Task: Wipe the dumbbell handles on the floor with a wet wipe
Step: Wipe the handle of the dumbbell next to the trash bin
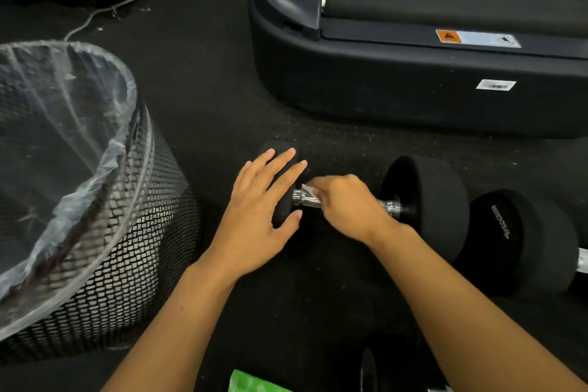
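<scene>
A black dumbbell (426, 200) with a chrome handle (305, 200) lies on the dark floor in the middle. My right hand (346, 205) is curled over the handle and holds a white wet wipe (309, 190) against it; only a corner of the wipe shows. My left hand (257, 204) rests with straight fingers on the dumbbell's left weight (276, 149), mostly covering it. A second black dumbbell (521, 242) lies to the right, its handle running out of frame. Part of a third dumbbell (369, 369) shows at the bottom edge.
A black mesh bin (127, 264) lined with a clear plastic bag stands at the left. A treadmill base (397, 86) fills the upper right. A green wipe packet (251, 383) lies at the bottom edge. A white cable (127, 0) runs across the floor at the upper left.
</scene>
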Motion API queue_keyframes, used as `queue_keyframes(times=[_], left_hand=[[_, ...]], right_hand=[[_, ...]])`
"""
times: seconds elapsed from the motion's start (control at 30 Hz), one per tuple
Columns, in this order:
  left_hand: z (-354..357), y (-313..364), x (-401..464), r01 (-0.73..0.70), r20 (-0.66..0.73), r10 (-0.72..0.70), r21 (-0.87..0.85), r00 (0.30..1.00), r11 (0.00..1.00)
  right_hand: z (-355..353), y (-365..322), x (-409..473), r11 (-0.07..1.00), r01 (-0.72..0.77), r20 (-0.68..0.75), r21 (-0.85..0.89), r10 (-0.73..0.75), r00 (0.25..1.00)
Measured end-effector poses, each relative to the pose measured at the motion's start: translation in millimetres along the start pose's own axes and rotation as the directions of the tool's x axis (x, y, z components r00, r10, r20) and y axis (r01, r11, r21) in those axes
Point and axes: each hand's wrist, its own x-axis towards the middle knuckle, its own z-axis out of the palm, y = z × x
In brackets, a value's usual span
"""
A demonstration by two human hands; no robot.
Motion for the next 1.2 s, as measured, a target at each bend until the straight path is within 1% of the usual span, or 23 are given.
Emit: queue_keyframes(times=[0.07,0.17,0.3,0.37,0.47,0.6,0.67,0.73,0.8,0.93,1.07,1.2], left_hand=[[0,-1,1,0.003,-0.008,-0.003,0.007,1.0,1.0],[0,0,1,0.011,-0.008,-0.011,0.0,1.0,1.0],[1,1,0,0.007,-0.01,-0.007,-0.001,1.0,1.0],[0,1,1,0.01,-0.012,-0.01,-0.005,1.0,1.0],[0,1,0,0.017,-0.001,-0.017,-0.011,1.0,1.0],[0,1,0,0.011,0.004,-0.011,-0.007,1.0,1.0],[0,0,1,0.007,-0.001,-0.007,-0.008,1.0,1.0],[0,-1,1,0.009,0.002,-0.009,-0.01,1.0,1.0],[1,0,-1,0.008,0.005,-0.008,-0.01,1.0,1.0],[1,0,1,0.007,0.0,-0.007,-0.009,1.0,1.0],[0,-1,1,0.007,0.015,-0.006,-0.011,1.0,1.0],[2,-1,1,0.007,0.006,-0.007,-0.003,1.0,1.0]], right_hand=[[4,-10,4,1.0,-0.006,-0.007,-0.017,0.006,1.0],[5,-8,-8,0.999,0.04,-0.053,0.004,-0.04,0.998],[0,-7,3,0.998,-0.041,-0.01,-0.048,0.041,0.999],[5,-17,1,0.998,-0.01,-0.034,-0.066,0.008,0.999],[5,-12,-13,0.998,0.048,-0.08,-0.042,-0.051,0.995],[5,-11,0,0.996,-0.028,-0.072,-0.09,0.021,0.997],[13,-19,-6,0.994,0.005,-0.101,-0.107,-0.016,0.995],[15,-14,-17,0.992,0.08,-0.122,-0.1,-0.092,0.988],[10,-6,-20,0.989,0.106,-0.112,-0.099,-0.117,0.987],[13,-19,-11,0.992,0.044,-0.128,-0.118,-0.06,0.99],[19,-11,-20,0.983,0.107,-0.158,-0.147,-0.13,0.979],[24,-19,-13,0.985,0.028,-0.176,-0.169,-0.058,0.983]])
